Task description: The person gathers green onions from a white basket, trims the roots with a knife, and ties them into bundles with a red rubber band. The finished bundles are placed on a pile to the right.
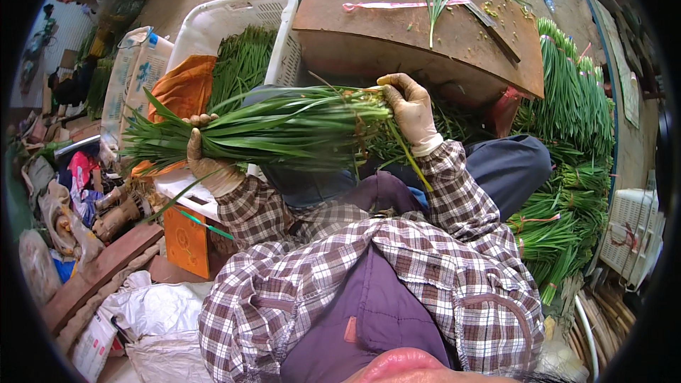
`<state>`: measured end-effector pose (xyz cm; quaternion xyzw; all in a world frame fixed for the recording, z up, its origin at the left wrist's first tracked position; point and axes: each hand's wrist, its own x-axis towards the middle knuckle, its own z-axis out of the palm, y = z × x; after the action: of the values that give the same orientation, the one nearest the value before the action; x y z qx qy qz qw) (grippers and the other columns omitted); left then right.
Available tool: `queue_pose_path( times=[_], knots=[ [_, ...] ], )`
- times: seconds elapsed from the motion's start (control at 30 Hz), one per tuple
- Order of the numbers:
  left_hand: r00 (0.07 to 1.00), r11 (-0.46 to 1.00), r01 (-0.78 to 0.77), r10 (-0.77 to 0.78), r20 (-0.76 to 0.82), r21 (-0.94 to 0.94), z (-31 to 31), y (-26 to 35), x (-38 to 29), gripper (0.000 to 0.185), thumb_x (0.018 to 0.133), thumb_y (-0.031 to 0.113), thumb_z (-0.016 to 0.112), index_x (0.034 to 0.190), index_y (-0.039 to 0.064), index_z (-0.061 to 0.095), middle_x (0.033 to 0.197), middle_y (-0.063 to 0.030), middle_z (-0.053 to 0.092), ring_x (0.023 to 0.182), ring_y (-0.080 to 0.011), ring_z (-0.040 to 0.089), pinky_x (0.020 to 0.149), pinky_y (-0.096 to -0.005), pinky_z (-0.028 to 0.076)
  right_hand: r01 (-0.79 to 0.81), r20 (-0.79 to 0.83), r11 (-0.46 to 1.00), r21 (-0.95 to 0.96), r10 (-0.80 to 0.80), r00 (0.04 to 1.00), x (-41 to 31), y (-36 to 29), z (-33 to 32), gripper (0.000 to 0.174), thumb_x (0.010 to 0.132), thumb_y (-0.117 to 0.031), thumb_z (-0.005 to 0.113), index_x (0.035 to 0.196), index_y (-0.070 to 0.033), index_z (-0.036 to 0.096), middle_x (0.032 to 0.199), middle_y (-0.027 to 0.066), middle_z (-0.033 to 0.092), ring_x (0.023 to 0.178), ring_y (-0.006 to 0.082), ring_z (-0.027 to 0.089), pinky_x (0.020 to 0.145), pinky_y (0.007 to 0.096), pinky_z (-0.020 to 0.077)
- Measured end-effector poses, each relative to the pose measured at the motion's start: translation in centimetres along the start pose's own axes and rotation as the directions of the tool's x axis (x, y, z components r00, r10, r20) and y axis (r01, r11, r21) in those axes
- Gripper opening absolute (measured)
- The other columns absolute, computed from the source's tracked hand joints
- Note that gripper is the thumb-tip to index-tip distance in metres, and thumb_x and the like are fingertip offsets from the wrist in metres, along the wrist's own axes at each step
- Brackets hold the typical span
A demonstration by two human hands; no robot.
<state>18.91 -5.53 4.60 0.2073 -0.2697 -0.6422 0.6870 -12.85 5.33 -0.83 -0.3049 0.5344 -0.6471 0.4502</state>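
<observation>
My left hand (pixel 208 157), in a thin soiled glove, grips a long bunch of green garlic chives (pixel 276 130) near its leafy end, over my lap. At the pale stem end, my right hand (pixel 409 109), also gloved, pinches some stems between thumb and finger. A yellowed leaf (pixel 407 154) hangs down below that hand. Beyond stands a brown board-topped table (pixel 372 13) bearing a pink-and-white tie strip (pixel 393 5), a few loose green leaves (pixel 436 2) and a flat metal-edged bar (pixel 487 21).
A white plastic basket (pixel 290 37) holding greens and an orange cloth (pixel 183 85) stands beyond my left hand. Tied green bundles (pixel 569 85) are stacked at the right. An orange box (pixel 186 242), a wooden beam (pixel 101 276) and bags lie at the left.
</observation>
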Motion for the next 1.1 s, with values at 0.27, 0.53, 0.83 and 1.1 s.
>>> queue_pose_path(
  times=[0.27,0.53,0.83,1.1],
  knots=[
    [0.952,0.995,-0.012,0.041,0.303,-0.095,1.7,-0.3,-0.8,0.03,0.084,0.007,0.067,0.108,0.008,0.049,0.084,-0.0009,0.048,0.085,-0.0167,0.051,0.101,-0.0408,0.04,0.171,0.109,0.872,-0.46,-0.135,0.985,0.6,1.9,1.1,0.028,0.088,-0.011,0.067,0.114,-0.004,0.06,0.089,0.0085,0.07,0.081,0.0141,0.066,0.074,0.0291,0.0531],
    [0.997,0.995,-0.01,0.018,-0.078,0.096,-1.9,0.2,0.6,0.017,0.089,0.018,0.066,0.098,0.004,0.062,0.088,-0.0076,0.065,0.094,-0.0226,0.063,0.094,-0.039,0.051,0.157,-0.08,0.537,0.829,-0.165,0.983,0.7,-4.0,-7.2,0.019,0.097,-0.019,0.058,0.107,-0.004,0.065,0.072,-0.0013,0.057,0.052,0.0015,0.046,0.041,0.0159,0.0348],
    [0.958,0.999,-0.046,0.044,0.282,-0.001,1.0,1.4,-1.7,0.026,0.087,0.009,0.064,0.11,0.009,0.054,0.099,-0.002,0.061,0.103,-0.0202,0.059,0.111,-0.0464,0.036,0.085,0.165,0.996,0.033,-0.09,0.982,0.9,1.1,2.6,0.034,0.083,-0.019,0.069,0.112,-0.002,0.065,0.1,0.0176,0.07,0.092,0.021,0.065,0.086,0.0306,0.0512],
    [0.97,0.974,0.12,-0.074,-0.232,0.193,-0.6,-2.1,-1.9,0.018,0.088,0.014,0.067,0.099,0.0,0.067,0.103,-0.0158,0.068,0.098,-0.027,0.065,0.098,-0.0427,0.05,0.121,-0.114,0.909,-0.399,-0.181,0.977,0.9,4.1,0.0,0.016,0.088,-0.015,0.065,0.096,-0.001,0.066,0.07,0.0093,0.067,0.062,0.016,0.065,0.055,0.0308,0.0498]
  ],
)
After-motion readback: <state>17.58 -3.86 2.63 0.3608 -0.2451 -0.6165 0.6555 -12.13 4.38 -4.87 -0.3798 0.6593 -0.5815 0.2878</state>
